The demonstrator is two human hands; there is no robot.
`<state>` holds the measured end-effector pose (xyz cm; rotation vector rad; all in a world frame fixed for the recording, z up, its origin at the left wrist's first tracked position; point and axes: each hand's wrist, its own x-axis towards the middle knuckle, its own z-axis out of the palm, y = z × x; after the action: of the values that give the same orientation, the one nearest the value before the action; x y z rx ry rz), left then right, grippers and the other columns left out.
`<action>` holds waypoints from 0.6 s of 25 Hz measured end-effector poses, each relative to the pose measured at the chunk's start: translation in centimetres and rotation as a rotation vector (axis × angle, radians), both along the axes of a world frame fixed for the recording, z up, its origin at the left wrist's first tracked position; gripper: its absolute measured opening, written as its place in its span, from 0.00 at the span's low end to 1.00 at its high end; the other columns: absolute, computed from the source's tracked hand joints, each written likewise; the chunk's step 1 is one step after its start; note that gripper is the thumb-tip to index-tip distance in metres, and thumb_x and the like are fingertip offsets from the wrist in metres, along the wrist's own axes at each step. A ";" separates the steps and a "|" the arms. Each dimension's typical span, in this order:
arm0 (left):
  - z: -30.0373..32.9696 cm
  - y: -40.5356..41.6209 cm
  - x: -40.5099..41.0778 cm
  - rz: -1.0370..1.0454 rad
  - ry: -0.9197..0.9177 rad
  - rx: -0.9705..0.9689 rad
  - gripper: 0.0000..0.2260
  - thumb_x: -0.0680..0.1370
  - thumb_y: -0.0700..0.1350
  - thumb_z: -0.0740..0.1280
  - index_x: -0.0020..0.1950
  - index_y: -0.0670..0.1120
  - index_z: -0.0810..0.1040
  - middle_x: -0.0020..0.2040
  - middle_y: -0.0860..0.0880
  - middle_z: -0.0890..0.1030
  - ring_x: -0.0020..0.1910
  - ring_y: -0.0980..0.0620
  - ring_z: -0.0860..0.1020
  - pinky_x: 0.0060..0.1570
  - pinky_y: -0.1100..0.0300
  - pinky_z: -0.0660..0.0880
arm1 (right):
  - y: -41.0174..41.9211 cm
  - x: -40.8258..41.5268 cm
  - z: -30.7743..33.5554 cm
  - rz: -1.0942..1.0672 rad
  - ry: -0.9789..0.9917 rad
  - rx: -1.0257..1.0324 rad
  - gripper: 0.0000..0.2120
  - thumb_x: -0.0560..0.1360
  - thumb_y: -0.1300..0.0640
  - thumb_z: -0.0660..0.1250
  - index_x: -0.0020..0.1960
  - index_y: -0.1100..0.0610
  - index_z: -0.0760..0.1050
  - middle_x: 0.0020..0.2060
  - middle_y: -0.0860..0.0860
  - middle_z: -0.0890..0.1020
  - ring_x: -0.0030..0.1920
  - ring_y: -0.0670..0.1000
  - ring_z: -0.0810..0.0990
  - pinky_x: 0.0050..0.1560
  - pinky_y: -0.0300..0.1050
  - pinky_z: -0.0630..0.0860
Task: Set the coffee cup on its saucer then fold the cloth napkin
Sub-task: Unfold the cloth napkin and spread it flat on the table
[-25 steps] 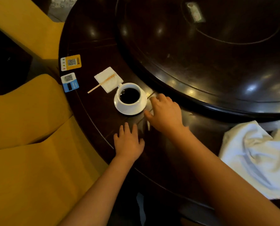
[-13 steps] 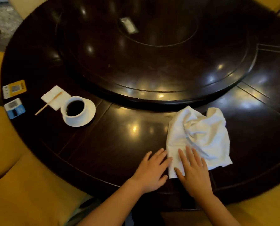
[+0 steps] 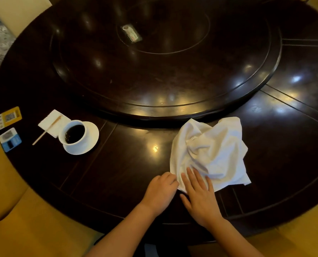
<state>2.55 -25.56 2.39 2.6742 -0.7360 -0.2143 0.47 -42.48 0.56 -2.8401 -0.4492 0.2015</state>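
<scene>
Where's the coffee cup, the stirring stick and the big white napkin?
coffee cup (image 3: 73,134), head view, on the dark coffee inside.
stirring stick (image 3: 46,130), head view, on the middle of the stick.
cloth napkin (image 3: 212,153), head view, on its crumpled middle.

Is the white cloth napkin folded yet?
Not yet. The white cloth napkin lies crumpled on the table, with both hands at its near corner.
</scene>
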 end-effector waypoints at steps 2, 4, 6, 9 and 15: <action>0.8 1.5 0.8 0.100 0.056 -0.055 0.07 0.74 0.43 0.61 0.42 0.45 0.78 0.41 0.49 0.80 0.42 0.50 0.78 0.38 0.55 0.76 | 0.9 0.8 0.4 0.063 -0.008 0.069 0.24 0.71 0.48 0.56 0.66 0.54 0.69 0.66 0.55 0.73 0.66 0.57 0.68 0.64 0.55 0.66; 1.6 3.2 1.3 0.232 0.125 -0.095 0.08 0.77 0.45 0.60 0.48 0.44 0.78 0.45 0.48 0.80 0.46 0.49 0.77 0.44 0.55 0.74 | 1.4 1.5 0.9 0.073 -0.004 0.218 0.17 0.71 0.53 0.57 0.56 0.54 0.75 0.53 0.53 0.81 0.54 0.56 0.78 0.51 0.49 0.76; 2.4 4.8 1.4 0.197 0.073 -0.085 0.11 0.75 0.47 0.63 0.56 0.46 0.76 0.50 0.50 0.80 0.51 0.50 0.76 0.48 0.57 0.72 | 2.2 2.4 2.2 0.025 0.034 0.334 0.13 0.72 0.53 0.56 0.49 0.54 0.77 0.41 0.49 0.82 0.42 0.52 0.80 0.39 0.40 0.73; 4.2 5.9 2.0 0.041 -0.049 -0.026 0.19 0.71 0.50 0.65 0.61 0.48 0.74 0.54 0.51 0.80 0.53 0.52 0.75 0.55 0.57 0.69 | 4.1 3.8 4.9 0.023 0.024 0.394 0.20 0.73 0.48 0.51 0.49 0.55 0.79 0.39 0.50 0.83 0.38 0.52 0.79 0.35 0.40 0.70; 11.8 8.0 6.4 0.108 0.184 -0.165 0.10 0.74 0.46 0.59 0.45 0.47 0.80 0.43 0.47 0.82 0.43 0.48 0.79 0.44 0.52 0.73 | 4.5 7.5 11.3 0.105 0.082 0.555 0.17 0.72 0.49 0.56 0.47 0.56 0.79 0.40 0.52 0.82 0.39 0.50 0.77 0.41 0.42 0.72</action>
<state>8.91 -17.60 14.18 2.4888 -0.5265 -0.3507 7.92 -37.99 11.85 -2.2608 -0.5398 0.1792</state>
